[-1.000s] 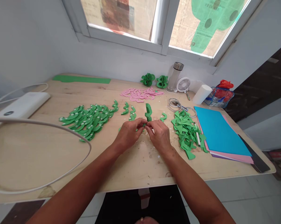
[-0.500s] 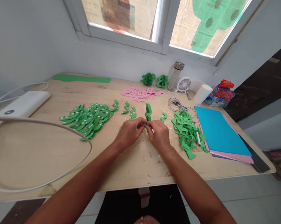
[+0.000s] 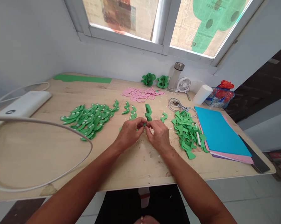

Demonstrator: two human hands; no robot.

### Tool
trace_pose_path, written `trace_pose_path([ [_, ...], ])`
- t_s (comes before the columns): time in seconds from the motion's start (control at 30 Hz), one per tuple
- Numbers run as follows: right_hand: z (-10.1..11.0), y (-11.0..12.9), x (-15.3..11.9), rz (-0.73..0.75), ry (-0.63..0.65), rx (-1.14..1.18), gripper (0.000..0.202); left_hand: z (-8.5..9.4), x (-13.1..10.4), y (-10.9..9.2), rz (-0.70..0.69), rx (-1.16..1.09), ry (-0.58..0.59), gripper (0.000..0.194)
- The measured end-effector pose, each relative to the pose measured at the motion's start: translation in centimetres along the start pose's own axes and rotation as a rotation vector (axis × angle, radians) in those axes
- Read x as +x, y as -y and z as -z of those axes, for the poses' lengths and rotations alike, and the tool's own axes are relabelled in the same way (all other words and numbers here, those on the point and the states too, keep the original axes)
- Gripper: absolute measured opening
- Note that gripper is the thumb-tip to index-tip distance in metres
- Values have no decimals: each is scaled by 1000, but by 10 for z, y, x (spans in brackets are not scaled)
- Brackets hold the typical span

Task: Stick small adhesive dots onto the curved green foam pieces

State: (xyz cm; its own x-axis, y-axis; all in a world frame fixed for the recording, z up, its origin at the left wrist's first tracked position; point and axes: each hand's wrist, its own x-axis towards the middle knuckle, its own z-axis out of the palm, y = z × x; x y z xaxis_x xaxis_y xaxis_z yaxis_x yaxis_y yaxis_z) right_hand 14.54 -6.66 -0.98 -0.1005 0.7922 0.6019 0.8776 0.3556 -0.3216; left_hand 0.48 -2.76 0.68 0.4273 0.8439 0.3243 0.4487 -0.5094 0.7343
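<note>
My left hand (image 3: 130,132) and my right hand (image 3: 158,133) meet fingertip to fingertip over the middle of the table. Between them they pinch the lower end of a green paper cutout (image 3: 148,112) with a wavy, scalloped edge, which stands up away from me. Its lower part is hidden by my fingers. Small green curved cutouts (image 3: 133,112) with white tabs lie just beyond my left hand. Another curved green piece (image 3: 164,117) rests beyond my right hand. A large pile of such pieces (image 3: 93,116) spreads to the left.
Green paper scraps (image 3: 186,130) and a white marker (image 3: 198,138) lie right, beside blue sheets (image 3: 220,130). Tape rolls (image 3: 175,105), pink cutouts (image 3: 140,94), folded green paper shapes (image 3: 148,79), a bottle (image 3: 175,76) and a small fan (image 3: 183,84) stand farther back. A white cable (image 3: 61,126) loops at left.
My hands stay nearly in place, with only slight finger movement at the green paper cutout. The view has shifted very slightly.
</note>
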Motion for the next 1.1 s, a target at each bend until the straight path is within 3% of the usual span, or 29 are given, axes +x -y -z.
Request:
trace_pose_path([
  [0.57,-3,1,0,-24,-24,-46,11,-1,-1,-3,-7,12,10,22],
  [0.87,-5,-3,0,-109,-31,117,10,0,0,2,-21,-69,23,20],
  [1.1,-4,-4,0,-90,3,146,9,1,0,2,-20,-53,-4,19],
])
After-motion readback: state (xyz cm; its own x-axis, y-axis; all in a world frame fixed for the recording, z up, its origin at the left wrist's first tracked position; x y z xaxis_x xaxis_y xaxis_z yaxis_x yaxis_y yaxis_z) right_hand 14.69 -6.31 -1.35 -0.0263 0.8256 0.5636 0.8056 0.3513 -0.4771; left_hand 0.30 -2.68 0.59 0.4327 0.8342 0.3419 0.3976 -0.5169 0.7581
